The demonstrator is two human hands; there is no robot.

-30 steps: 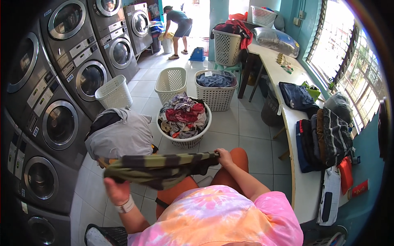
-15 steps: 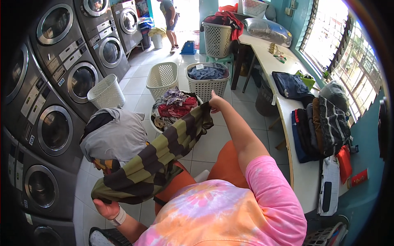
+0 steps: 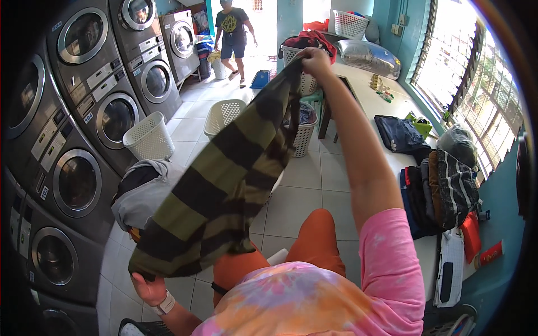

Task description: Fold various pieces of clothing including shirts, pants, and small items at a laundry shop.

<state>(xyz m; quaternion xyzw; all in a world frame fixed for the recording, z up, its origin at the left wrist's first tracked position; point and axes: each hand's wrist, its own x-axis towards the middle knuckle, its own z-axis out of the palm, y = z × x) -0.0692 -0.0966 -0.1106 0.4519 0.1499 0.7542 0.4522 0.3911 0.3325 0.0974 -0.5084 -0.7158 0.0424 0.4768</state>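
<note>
A long olive-and-black striped garment [image 3: 218, 173] hangs stretched on a slant in front of me; its exact kind does not show. My right hand [image 3: 315, 63], raised high with the arm extended, is closed on its upper end. Low at the left, my left hand [image 3: 148, 290] pinches the lower corner, with some fingers partly spread under the cloth. Behind the garment's lower left lies a heap of laundry topped by a grey cloth [image 3: 147, 196]. The cloth hides most of the basket of mixed clothes behind it.
Front-loading machines [image 3: 78, 182] line the left. White baskets stand on the floor: one [image 3: 148, 137] by the machines, one [image 3: 223, 115] ahead, one [image 3: 304, 137] with blue clothes. On the right, a long table [image 3: 403, 98] carries folded clothes [image 3: 414, 193]. A person [image 3: 232, 36] walks near the doorway.
My right hand has risen, pulling the garment's upper end up and spreading it wider. My left hand has barely moved. The person by the doorway has come further into view.
</note>
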